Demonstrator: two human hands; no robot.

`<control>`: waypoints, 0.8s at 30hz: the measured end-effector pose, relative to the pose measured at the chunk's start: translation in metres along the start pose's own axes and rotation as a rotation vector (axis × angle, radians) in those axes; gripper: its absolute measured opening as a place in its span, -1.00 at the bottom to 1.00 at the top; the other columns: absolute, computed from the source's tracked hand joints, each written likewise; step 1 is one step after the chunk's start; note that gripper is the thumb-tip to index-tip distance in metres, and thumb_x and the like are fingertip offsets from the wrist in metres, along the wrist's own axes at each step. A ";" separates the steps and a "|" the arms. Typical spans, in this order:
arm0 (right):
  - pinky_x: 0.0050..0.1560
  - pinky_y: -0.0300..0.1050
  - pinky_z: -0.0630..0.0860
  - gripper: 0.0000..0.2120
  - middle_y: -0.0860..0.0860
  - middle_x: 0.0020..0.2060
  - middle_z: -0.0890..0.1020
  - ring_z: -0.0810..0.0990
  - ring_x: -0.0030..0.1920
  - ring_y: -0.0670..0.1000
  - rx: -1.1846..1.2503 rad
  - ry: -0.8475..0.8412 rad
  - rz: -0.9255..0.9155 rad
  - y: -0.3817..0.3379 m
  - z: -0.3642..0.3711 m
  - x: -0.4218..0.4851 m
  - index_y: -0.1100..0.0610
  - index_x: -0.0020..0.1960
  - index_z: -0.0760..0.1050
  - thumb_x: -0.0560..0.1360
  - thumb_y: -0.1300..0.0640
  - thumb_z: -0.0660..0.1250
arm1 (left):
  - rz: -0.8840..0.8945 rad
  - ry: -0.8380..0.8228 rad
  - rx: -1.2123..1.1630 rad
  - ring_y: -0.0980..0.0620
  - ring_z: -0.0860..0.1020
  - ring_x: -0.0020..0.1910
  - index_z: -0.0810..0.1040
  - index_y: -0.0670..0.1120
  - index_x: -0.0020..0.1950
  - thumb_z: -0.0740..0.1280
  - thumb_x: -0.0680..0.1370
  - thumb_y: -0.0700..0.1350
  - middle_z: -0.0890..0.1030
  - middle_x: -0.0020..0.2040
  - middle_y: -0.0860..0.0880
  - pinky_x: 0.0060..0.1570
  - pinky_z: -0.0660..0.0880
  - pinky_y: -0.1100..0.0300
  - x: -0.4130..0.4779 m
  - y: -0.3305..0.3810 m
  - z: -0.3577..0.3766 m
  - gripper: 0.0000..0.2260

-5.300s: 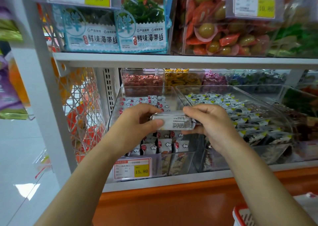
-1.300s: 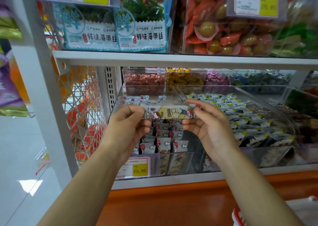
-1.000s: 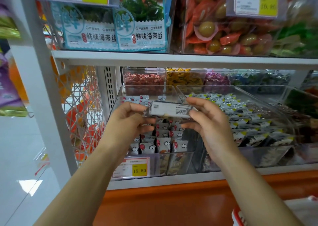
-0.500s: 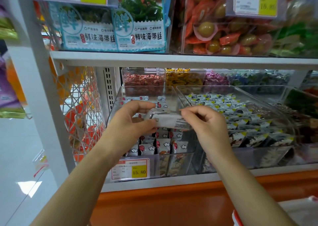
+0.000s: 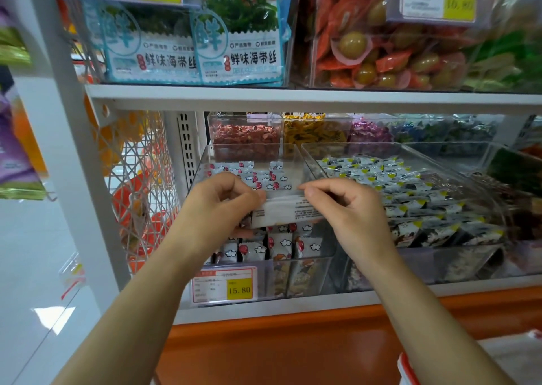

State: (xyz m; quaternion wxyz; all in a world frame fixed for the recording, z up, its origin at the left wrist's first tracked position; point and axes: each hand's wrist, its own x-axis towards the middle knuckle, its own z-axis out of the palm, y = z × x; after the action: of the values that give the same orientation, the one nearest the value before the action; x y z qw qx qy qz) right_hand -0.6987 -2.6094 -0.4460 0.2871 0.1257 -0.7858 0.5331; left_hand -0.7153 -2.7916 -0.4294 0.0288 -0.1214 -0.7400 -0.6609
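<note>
left hand (image 5: 218,205) and right hand (image 5: 349,208) fingers pinching snack packet (image 5: 289,211) by its ends, printed back up, over clear bin (image 5: 293,279)

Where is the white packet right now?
Head view, centre: the packet is held between the left hand and right hand, just over the left clear bin, above the 15.80 tag.

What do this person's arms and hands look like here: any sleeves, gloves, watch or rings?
Both arms are bare as far as the frame shows: no sleeve covers the left forearm or the right forearm. The left hand and right hand wear no gloves, and no ring, watch or bracelet shows.
</note>
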 end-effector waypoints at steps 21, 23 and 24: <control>-0.01 -0.16 0.59 -0.71 -0.02 0.00 0.66 0.65 -0.02 -0.03 0.221 -0.122 0.122 0.002 0.008 -0.002 -0.15 0.16 0.51 0.47 0.08 0.36 | 0.023 0.122 -0.005 0.01 0.67 -0.20 0.59 -0.08 -0.15 0.22 0.59 -0.18 0.66 -0.19 -0.10 -0.23 0.60 0.28 0.008 -0.015 0.003 -0.81; 0.18 -0.04 0.51 -0.59 -0.07 0.21 0.55 0.57 0.17 -0.03 0.042 -0.157 0.066 0.001 0.012 -0.002 -0.19 0.28 0.39 0.47 0.05 0.36 | 0.014 0.141 -0.030 0.00 0.67 -0.23 0.58 -0.07 -0.17 0.21 0.60 -0.18 0.65 -0.20 -0.12 -0.28 0.59 0.29 0.008 -0.016 0.006 -0.79; 0.19 -0.02 0.52 -0.57 -0.06 0.25 0.52 0.56 0.18 -0.03 -0.003 -0.143 0.048 0.000 0.013 -0.002 -0.16 0.32 0.36 0.49 0.06 0.34 | 0.006 0.141 -0.029 0.01 0.66 -0.25 0.57 -0.07 -0.17 0.20 0.60 -0.17 0.65 -0.20 -0.13 -0.29 0.59 0.28 0.008 -0.016 0.009 -0.79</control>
State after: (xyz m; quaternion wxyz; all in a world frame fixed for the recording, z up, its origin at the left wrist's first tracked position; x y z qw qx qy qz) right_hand -0.7013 -2.6218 -0.4508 0.2176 0.1445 -0.8078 0.5284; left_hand -0.7254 -2.7835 -0.4446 0.0812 -0.0772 -0.7262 -0.6783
